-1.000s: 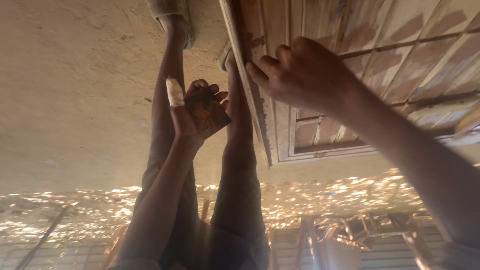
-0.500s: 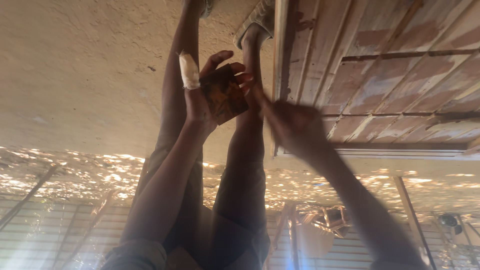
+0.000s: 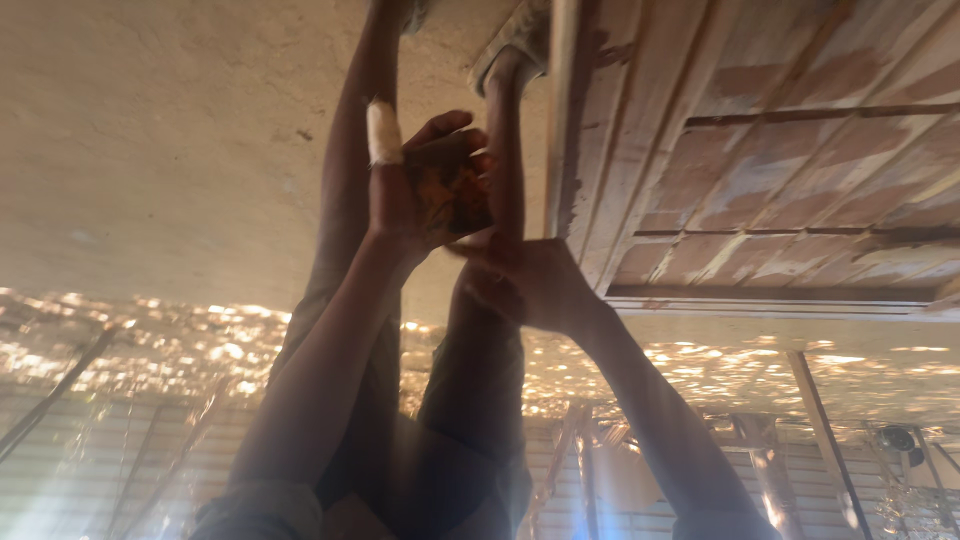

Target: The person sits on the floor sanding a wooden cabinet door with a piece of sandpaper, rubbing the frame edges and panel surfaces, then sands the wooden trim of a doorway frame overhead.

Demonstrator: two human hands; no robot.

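Brown sanding pad (image 3: 455, 195) at centre frame, gripped in left hand (image 3: 420, 190), bandage on thumb (image 3: 383, 132). Right hand (image 3: 530, 285) at 5 o'clock of it, loosely curled, holding nothing visible. Wooden door (image 3: 760, 150) at 3 o'clock.

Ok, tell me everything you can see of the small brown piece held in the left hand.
The small brown piece is a flat, roughly rectangular pad, mottled orange-brown with a rough, worn face, perhaps sandpaper, though the dim light leaves the material unsure. It lies against the palm of the left hand, whose curled fingers close over its upper edge; a white bandage wraps the thumb beside it. The right hand sits just below it, fingertips near its lower edge. It is held close beside the wooden panelled door.
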